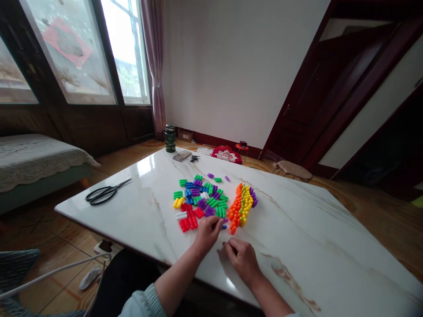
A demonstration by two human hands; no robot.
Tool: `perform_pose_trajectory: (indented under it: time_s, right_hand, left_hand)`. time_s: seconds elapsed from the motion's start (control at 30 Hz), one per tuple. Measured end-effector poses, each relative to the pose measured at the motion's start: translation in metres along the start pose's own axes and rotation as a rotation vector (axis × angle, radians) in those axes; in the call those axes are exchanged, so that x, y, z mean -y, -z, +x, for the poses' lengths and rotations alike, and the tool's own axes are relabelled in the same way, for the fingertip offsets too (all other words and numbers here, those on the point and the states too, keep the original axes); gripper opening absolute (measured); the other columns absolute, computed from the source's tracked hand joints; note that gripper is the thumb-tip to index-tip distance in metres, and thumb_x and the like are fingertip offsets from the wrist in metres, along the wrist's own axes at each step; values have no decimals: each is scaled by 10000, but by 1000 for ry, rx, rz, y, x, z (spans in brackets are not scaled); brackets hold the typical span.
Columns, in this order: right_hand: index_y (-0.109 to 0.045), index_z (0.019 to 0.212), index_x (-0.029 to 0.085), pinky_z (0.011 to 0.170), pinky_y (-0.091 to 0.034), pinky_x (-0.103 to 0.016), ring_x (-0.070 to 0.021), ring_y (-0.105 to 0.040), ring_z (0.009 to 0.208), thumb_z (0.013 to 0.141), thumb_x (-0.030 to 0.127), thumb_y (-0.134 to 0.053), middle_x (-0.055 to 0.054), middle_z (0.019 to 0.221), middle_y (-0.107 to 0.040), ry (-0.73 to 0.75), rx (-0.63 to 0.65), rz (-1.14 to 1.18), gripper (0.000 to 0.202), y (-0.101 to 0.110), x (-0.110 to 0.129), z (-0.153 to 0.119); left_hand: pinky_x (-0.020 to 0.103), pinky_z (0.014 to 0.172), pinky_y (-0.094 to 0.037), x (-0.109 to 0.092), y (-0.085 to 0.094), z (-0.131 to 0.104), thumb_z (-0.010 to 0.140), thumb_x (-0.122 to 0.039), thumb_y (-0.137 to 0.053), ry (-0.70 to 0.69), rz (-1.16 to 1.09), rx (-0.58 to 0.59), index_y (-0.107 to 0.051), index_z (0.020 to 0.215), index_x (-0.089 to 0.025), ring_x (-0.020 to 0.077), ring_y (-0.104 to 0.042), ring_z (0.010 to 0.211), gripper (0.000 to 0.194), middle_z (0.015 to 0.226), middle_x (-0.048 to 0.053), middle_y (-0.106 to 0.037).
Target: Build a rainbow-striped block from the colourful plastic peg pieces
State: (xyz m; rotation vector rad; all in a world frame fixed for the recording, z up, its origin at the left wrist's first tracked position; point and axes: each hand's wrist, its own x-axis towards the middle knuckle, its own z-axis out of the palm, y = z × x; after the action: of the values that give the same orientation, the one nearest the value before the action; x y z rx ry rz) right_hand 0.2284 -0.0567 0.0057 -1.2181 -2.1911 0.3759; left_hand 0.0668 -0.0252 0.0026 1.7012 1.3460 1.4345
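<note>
My left hand (209,233) is closed in a pinch by the front of the colored pieces, with a small blue piece (224,226) at its fingertips. My right hand (243,259) rests low over the white marble table (313,237), its fingers curled together; what they hold, if anything, is hidden. Beyond my left hand lie several short plastic pieces in small groups: red (191,216), green (220,204), purple (202,204), blue (188,185), yellow (178,203) and white (181,215). To their right, rounded orange (235,210), yellow-green (245,203) and purple pieces (254,197) lie in slanting rows.
Black-handled scissors (107,192) lie at the table's left. Near the far corner are a dark green flask (170,138), a phone (182,155) and keys (194,158). A stool (293,169) stands beyond the far edge, and a cloth-covered bed (39,158) at left.
</note>
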Motion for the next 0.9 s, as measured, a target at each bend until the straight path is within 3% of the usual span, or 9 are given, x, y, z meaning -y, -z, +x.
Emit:
perform_pose_trajectory:
  time_s: [0.13,0.23,0.33,0.4,0.5,0.6,0.9]
  right_hand:
    - [-563,717,208,556,-302,-255,-141,-577,584,907,277,-471,-6,667,-635,104,54,-228,222,-9,5,-2]
    - [-554,740,206,573,-304,-260,-144,-600,613,916,249,-445,-9,690,-643,126,62,-303,212,-11,6,-4]
    - [-549,748,205,574,-295,-264,-143,-606,620,919,234,-431,-7,691,-643,125,65,-347,210,-12,7,-4]
    - [-547,749,203,570,-286,-268,-144,-608,623,917,230,-432,-8,693,-646,124,65,-363,206,-12,7,-4]
    - [-548,747,203,562,-275,-269,-142,-605,616,917,234,-430,-8,690,-648,130,58,-364,209,-13,7,-4]
    - [-557,752,204,553,-273,-266,-140,-596,600,910,241,-443,-10,687,-649,130,39,-350,198,-13,6,-4]
    - [-570,754,199,564,-327,-248,-149,-612,610,905,236,-453,-19,692,-654,110,59,-331,195,-12,7,-4]
  left_hand:
    - [359,904,-459,-1,6,2,871,-193,-466,-125,276,-208,-662,1014,-179,225,-577,1017,243,1044,108,-638]
    - [485,1074,-299,2,10,10,747,-148,-581,-41,559,-169,-588,1239,-192,326,-376,1299,493,1338,150,-498]
    - [578,1097,-178,8,14,23,643,-246,-707,94,712,-53,-524,1335,-235,427,-164,1393,716,1484,151,-338]
    - [579,1090,-177,12,17,31,621,-316,-733,130,756,18,-548,1314,-268,443,-173,1383,720,1495,130,-322]
    - [503,1040,-299,14,20,37,652,-319,-701,103,802,61,-639,1196,-275,389,-345,1289,549,1418,115,-407]
    - [437,947,-397,16,21,37,694,-295,-660,11,800,34,-676,1089,-251,328,-437,1176,398,1309,114,-471]
    - [359,886,-454,22,20,38,786,-91,-486,-202,537,-25,-638,901,-200,227,-535,996,220,1026,90,-567]
